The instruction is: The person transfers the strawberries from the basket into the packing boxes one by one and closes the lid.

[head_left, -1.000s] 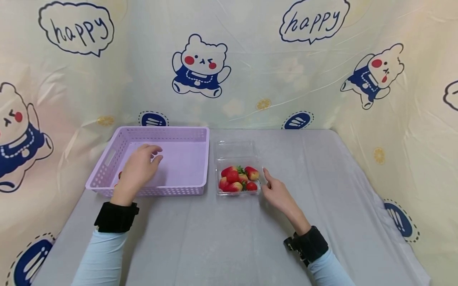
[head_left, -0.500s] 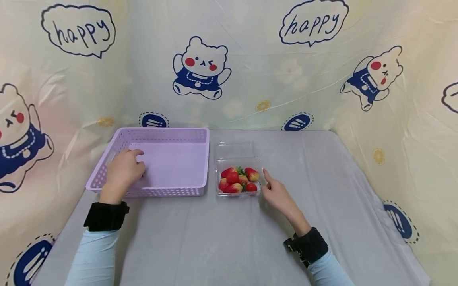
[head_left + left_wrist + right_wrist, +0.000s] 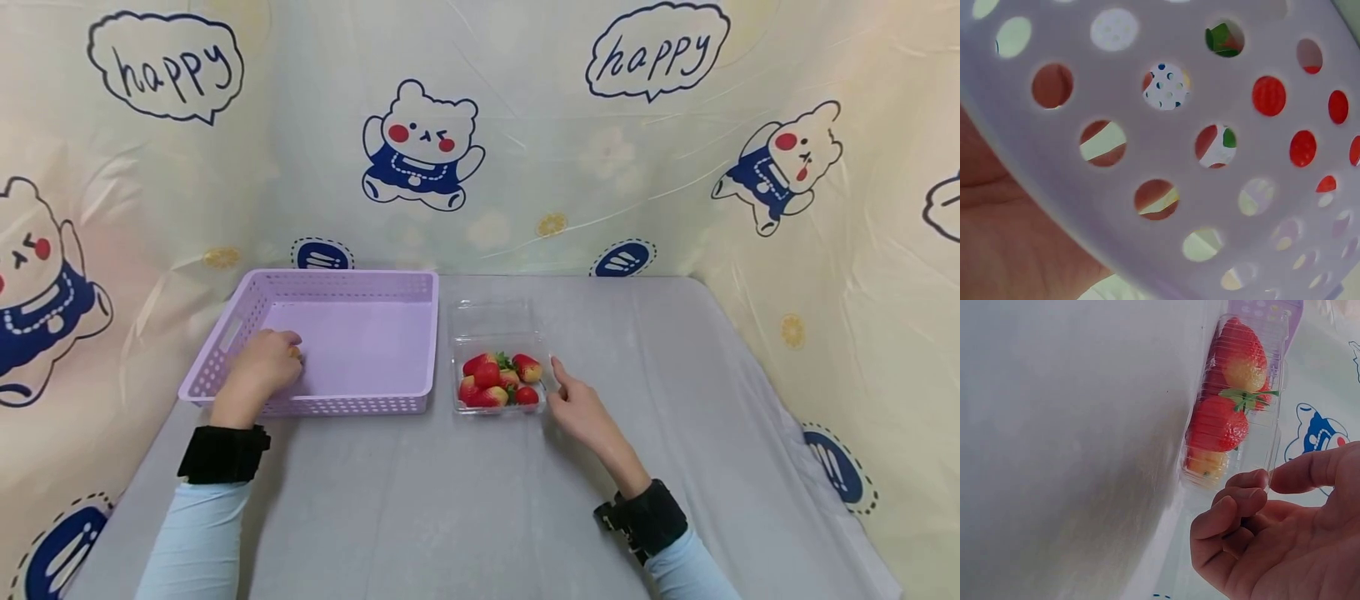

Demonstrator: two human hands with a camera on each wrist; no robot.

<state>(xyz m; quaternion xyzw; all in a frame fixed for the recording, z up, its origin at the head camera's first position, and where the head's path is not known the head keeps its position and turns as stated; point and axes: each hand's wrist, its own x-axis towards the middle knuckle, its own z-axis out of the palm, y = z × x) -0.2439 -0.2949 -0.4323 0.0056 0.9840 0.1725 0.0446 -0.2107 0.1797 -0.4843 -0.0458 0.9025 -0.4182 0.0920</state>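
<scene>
My left hand (image 3: 264, 365) reaches into the left side of the lilac basket (image 3: 386, 402). Its fingers are bent round a small piece of fruit, of which a yellowish bit (image 3: 296, 353) peeks out. Through the basket's holes the left wrist view shows red strawberries (image 3: 1269, 96) and a green leaf (image 3: 1216, 39). On the right, a clear plastic clamshell box (image 3: 495, 317) stands with its lid folded back, holding several strawberries (image 3: 487, 374). My right hand (image 3: 588, 410) pinches the near right rim of this box between thumb and curled fingers.
A grey cloth (image 3: 450, 500) covers the table. Basket and box stand side by side, a narrow gap between them. Behind them hangs a printed curtain (image 3: 540, 167) with bears. Black bands (image 3: 223, 455) circle both wrists.
My left hand has moved left and down into the basket, and its fingers have closed round a piece of fruit. The right hand and the box have stayed in place.
</scene>
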